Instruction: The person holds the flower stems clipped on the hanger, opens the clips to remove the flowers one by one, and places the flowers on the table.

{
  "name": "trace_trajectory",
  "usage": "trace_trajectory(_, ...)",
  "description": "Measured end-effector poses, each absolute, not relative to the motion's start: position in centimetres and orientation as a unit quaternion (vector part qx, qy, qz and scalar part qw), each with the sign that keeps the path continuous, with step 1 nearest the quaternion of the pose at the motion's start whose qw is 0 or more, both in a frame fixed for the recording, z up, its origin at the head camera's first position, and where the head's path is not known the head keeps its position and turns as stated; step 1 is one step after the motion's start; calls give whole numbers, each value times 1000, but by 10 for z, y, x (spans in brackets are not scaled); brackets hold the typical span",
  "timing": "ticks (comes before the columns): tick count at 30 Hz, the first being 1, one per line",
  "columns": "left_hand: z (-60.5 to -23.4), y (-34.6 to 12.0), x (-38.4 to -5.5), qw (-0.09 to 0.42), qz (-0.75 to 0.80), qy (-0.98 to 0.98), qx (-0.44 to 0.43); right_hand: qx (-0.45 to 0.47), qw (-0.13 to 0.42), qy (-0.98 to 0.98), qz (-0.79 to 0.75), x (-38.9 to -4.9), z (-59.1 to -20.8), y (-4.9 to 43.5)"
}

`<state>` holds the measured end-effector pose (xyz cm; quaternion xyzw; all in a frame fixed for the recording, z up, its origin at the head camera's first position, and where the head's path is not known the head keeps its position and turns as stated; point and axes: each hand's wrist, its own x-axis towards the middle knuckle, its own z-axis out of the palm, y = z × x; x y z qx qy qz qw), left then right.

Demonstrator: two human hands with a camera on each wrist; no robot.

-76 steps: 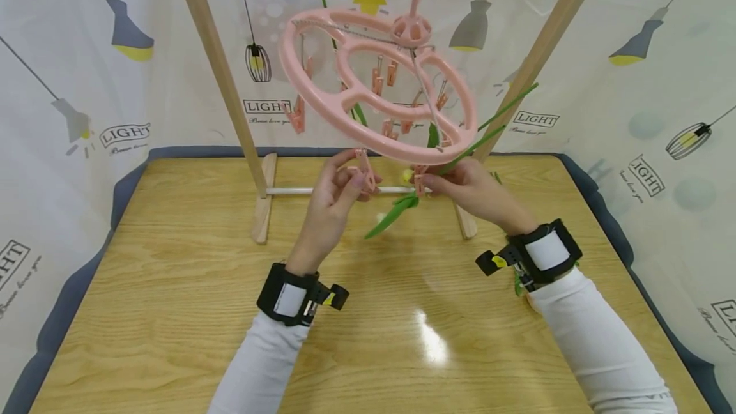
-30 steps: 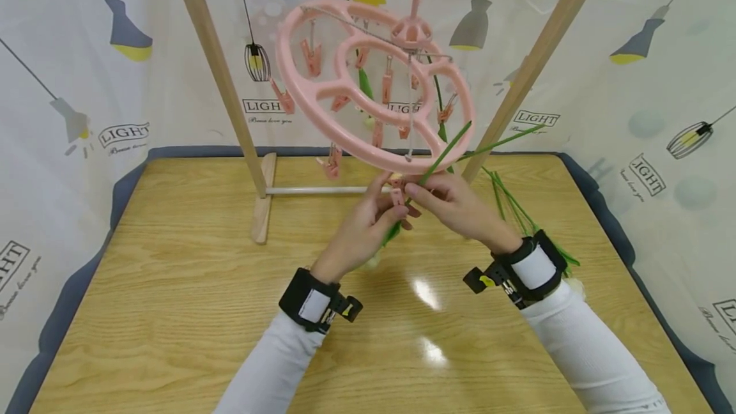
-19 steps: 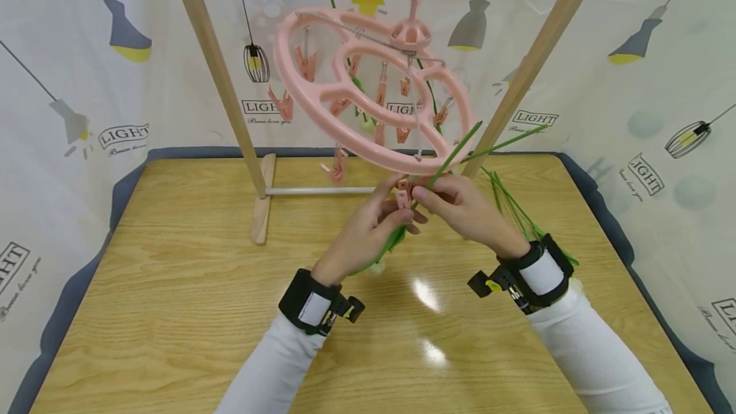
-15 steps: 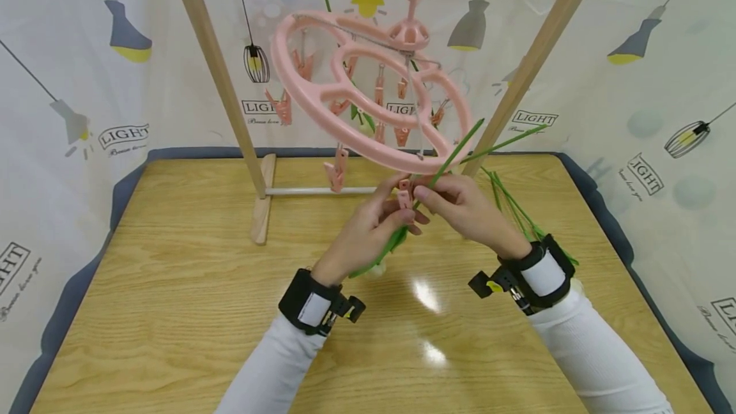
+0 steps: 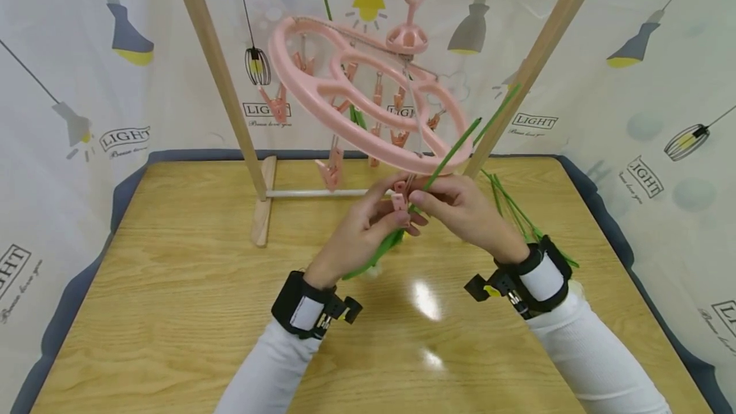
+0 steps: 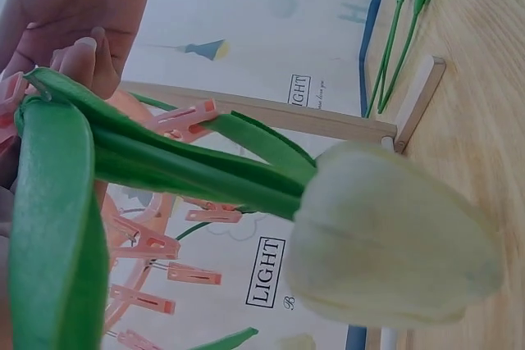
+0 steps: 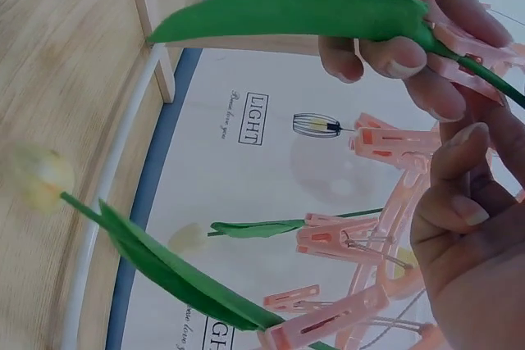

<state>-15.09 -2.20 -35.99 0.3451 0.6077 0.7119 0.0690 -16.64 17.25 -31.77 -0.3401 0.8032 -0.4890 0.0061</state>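
My left hand [image 5: 356, 235] pinches a pink clothespin [image 5: 398, 201] below the near rim of a pink round hanging dryer [image 5: 356, 137]. Close against it, my right hand [image 5: 468, 213] holds the green stem [image 5: 457, 149] of an artificial tulip between thumb and fingers. The stem lies at the clothespin; whether the jaws grip it is hard to see. That tulip's white bloom [image 6: 394, 239] points down, filling much of the left wrist view. In the right wrist view, another pale tulip [image 7: 45, 178] hangs from a clothespin [image 7: 328, 321], with a further tulip [image 7: 254, 229] behind.
Wooden posts [image 5: 215, 56] and a white crossbar [image 5: 313, 193] form the stand around the dryer. Several loose tulip stems [image 5: 514, 209] lie on the wooden table [image 5: 172, 312] at the right. Other pink clothespins [image 5: 330, 171] dangle under the ring.
Since the earliest frame, my left hand has moved right from another clothespin to meet my right hand, where a tulip stem now crosses. Lately the hands barely move; the dryer sways slightly.
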Motion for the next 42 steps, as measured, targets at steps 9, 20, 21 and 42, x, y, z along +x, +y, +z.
trace_trajectory(9, -357, -26, -152, 24, 692, 627, 358, -342, -36, 798, -495, -166, -315, 168)
trace_trajectory(20, -361, -23, -154, -41, 641, 691, 331, -293, -81, 773, -556, -165, -320, 175)
trace_trajectory(21, -361, -23, -154, -44, 639, 695, 328, -292, -87, 768, -563, -166, -320, 176)
trace_trajectory(42, -362, -11, -159, -18, 634, 721, 280, -257, -237, 722, -597, -172, -333, 171)
